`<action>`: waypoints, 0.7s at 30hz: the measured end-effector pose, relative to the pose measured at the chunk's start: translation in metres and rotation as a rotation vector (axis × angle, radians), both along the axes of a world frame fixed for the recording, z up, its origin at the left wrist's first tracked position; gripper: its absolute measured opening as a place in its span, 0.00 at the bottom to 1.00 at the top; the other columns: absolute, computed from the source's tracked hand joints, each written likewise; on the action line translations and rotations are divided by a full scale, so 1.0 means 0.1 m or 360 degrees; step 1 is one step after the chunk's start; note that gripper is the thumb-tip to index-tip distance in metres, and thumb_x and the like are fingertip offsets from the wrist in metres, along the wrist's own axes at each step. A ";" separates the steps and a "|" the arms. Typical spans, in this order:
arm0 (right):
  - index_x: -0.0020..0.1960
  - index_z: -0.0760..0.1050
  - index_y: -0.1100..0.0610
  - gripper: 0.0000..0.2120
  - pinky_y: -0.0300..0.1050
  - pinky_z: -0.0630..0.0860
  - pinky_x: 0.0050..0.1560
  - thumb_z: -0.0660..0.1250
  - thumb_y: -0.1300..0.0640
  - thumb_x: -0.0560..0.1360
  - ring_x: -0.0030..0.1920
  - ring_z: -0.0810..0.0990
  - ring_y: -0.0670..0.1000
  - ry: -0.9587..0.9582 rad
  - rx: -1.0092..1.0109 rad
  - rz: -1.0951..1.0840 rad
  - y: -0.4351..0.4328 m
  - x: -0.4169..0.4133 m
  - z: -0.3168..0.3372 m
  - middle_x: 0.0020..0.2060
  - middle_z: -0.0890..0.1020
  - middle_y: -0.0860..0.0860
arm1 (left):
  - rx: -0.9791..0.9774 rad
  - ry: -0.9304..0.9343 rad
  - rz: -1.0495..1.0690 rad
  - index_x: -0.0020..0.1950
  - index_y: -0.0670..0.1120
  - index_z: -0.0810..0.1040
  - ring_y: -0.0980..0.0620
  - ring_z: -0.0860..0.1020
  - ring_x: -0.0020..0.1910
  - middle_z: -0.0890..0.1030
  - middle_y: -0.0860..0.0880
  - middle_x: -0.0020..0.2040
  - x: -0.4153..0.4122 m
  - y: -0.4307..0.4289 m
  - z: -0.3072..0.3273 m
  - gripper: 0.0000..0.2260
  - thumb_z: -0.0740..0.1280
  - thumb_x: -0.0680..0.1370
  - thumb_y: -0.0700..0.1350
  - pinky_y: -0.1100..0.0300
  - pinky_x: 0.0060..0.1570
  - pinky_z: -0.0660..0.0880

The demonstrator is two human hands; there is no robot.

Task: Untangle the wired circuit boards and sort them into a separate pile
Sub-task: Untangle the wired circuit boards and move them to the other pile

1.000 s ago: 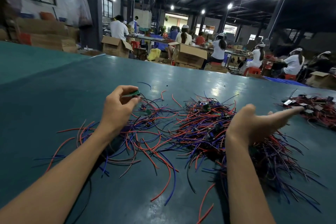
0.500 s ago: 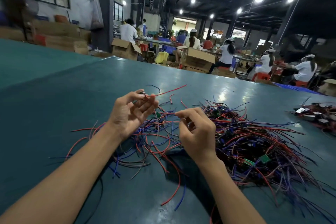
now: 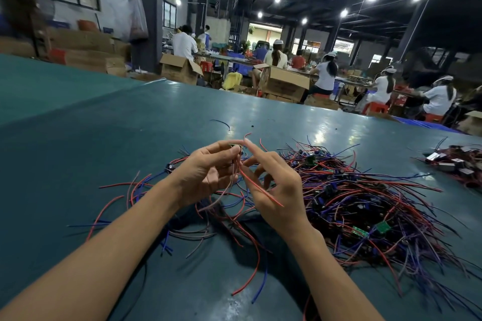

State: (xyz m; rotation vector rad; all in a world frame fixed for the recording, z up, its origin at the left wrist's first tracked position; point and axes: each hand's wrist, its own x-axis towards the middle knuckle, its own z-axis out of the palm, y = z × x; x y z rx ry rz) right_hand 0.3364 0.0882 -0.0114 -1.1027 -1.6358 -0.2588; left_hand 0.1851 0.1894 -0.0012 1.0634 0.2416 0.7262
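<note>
Most of the small green circuit board [image 3: 234, 147] is hidden behind the fingertips of the left hand [image 3: 206, 174], which pinches it just left of the tangled pile [image 3: 365, 198] on the desk [image 3: 104, 138]. Its red wire [image 3: 260, 187] slants down toward the viewer across the right hand [image 3: 276, 185], whose curled fingers hold it.
</note>
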 end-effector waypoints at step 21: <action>0.49 0.79 0.56 0.02 0.47 0.80 0.39 0.71 0.61 0.79 0.40 0.82 0.58 0.0809 -0.0212 0.0089 0.01 -0.04 0.02 0.44 0.81 0.56 | 0.0036 0.0403 -0.0123 0.60 0.44 0.83 0.60 0.62 0.20 0.84 0.47 0.40 0.03 0.04 -0.02 0.17 0.69 0.71 0.41 0.69 0.16 0.62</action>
